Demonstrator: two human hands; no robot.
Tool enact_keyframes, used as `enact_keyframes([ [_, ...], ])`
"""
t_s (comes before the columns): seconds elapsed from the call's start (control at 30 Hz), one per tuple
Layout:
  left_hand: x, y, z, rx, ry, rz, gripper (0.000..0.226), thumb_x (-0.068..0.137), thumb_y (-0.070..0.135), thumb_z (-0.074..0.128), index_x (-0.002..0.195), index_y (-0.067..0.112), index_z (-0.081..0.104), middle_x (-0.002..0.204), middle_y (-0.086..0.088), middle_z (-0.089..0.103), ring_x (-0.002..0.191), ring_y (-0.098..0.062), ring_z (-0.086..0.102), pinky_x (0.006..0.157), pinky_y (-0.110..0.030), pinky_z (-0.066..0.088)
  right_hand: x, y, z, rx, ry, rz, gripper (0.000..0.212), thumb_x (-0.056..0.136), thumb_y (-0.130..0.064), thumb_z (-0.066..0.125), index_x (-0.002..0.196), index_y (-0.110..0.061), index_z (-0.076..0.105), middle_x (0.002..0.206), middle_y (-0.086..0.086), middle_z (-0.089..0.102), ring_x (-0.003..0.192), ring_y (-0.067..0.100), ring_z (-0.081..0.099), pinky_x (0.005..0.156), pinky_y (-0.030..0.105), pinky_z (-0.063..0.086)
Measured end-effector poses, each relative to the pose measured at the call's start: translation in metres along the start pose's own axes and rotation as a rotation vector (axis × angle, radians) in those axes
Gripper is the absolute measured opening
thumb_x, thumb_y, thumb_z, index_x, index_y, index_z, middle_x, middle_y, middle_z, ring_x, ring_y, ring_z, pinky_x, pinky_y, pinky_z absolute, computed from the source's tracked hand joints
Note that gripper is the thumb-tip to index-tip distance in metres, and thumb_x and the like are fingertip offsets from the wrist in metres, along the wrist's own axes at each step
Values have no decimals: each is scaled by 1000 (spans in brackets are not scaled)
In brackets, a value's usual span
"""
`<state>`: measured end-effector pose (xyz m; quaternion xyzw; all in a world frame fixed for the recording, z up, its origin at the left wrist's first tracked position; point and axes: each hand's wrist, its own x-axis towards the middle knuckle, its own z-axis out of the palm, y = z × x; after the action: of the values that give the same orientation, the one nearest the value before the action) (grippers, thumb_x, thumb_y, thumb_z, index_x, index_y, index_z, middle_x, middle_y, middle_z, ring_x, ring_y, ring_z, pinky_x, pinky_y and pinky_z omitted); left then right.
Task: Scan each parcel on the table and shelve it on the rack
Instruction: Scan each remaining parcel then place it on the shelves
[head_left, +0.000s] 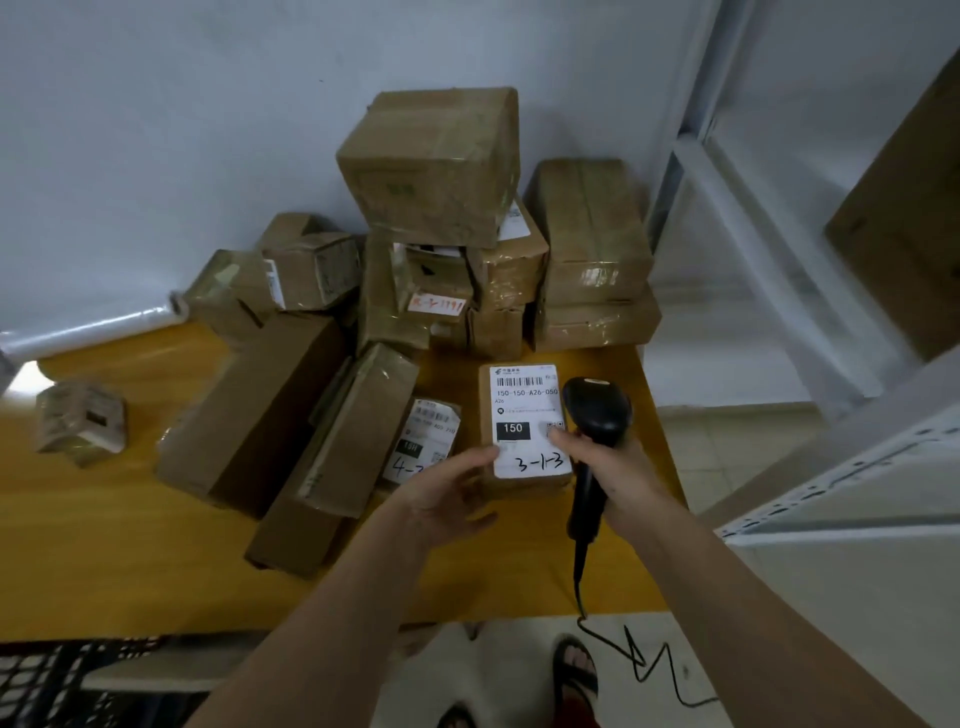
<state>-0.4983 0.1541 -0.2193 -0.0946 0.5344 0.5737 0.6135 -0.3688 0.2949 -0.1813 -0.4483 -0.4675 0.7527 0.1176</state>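
The small brown cardboard parcel (524, 423) lay flat near the right front of the yellow wooden worktop (104, 545), long axis running away from the person, white label up with the barcode at the far end and "3-1-3" handwritten at the near end. The left hand (447, 499) touched its near left corner, fingers relaxed and spread. The right hand (608, 462) gripped the black handheld barcode scanner (592, 436), head pointing away, beside the parcel's right edge. Taped brown boxes (436, 166) stood stacked behind.
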Motion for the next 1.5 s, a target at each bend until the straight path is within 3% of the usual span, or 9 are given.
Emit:
enact_keyframes([
  [0.2, -26, 11, -22, 294, -144, 28, 71, 64, 20, 82, 129, 21, 54, 117, -3, 71, 118, -25, 58, 106, -53, 35, -23, 2, 8, -169, -66, -80, 37, 72, -10, 82, 105, -19, 67, 101, 2, 75, 100, 21, 68, 87, 35, 51],
  [0.37, -44, 27, -34, 396, -75, 61, 73, 64, 15, 86, 130, 12, 57, 117, -10, 70, 118, -29, 57, 103, -52, 45, -38, 2, 25, -259, -138, -148, 35, 73, -12, 82, 97, -31, 65, 91, -13, 75, 94, 9, 67, 74, 23, 50],
  [0.5, -55, 43, -42, 304, 29, 185, 77, 63, 1, 82, 133, 13, 52, 123, -13, 66, 116, -36, 59, 98, -58, 46, -49, -8, 47, -375, -167, -265, 36, 78, -13, 79, 108, -25, 63, 98, -13, 68, 96, 5, 62, 62, 7, 46],
  [0.6, -62, 61, -49, 207, 98, 331, 72, 70, -12, 74, 134, 12, 50, 119, -13, 68, 109, -32, 65, 88, -47, 55, -58, -15, 71, -416, -177, -342, 51, 78, -7, 79, 121, -18, 55, 100, -13, 59, 90, -4, 53, 58, -2, 41],
  [0.73, -80, 84, -59, 179, 160, 454, 67, 69, -17, 72, 125, 13, 52, 88, 0, 77, 80, -20, 74, 59, -35, 58, -75, -19, 104, -406, -122, -433, 43, 77, -16, 80, 112, -23, 57, 91, -17, 60, 72, -2, 59, 52, 7, 44],
  [0.9, -95, 101, -75, 147, 198, 501, 91, 69, -20, 70, 147, 11, 34, 123, -16, 64, 107, -32, 64, 78, -46, 55, -94, -20, 121, -461, -163, -570, 15, 83, -18, 75, 76, -26, 66, 49, -21, 60, 51, -10, 58, 45, 7, 40],
  [1.2, -108, 111, -94, 144, 195, 564, 72, 69, -19, 71, 129, 16, 51, 109, -7, 70, 106, -29, 64, 77, -40, 54, -115, -17, 134, -455, -171, -568, 19, 87, -13, 70, 71, -21, 63, 45, -17, 57, 45, -6, 53, 47, 9, 41],
  [1.33, -113, 112, -97, 145, 202, 581, 59, 69, -18, 71, 104, 26, 55, 101, -1, 69, 92, -19, 64, 62, -30, 51, -123, -15, 136, -454, -179, -555, 15, 87, -14, 70, 75, -21, 65, 46, -16, 58, 45, -6, 54, 47, 9, 42],
  [1.5, -115, 105, -98, 132, 202, 608, 71, 68, -19, 72, 120, 22, 48, 106, -1, 67, 92, -17, 63, 61, -29, 49, -133, -11, 135, -454, -190, -584, 15, 87, -15, 71, 79, -27, 65, 51, -21, 60, 51, -10, 55, 50, 7, 42],
])
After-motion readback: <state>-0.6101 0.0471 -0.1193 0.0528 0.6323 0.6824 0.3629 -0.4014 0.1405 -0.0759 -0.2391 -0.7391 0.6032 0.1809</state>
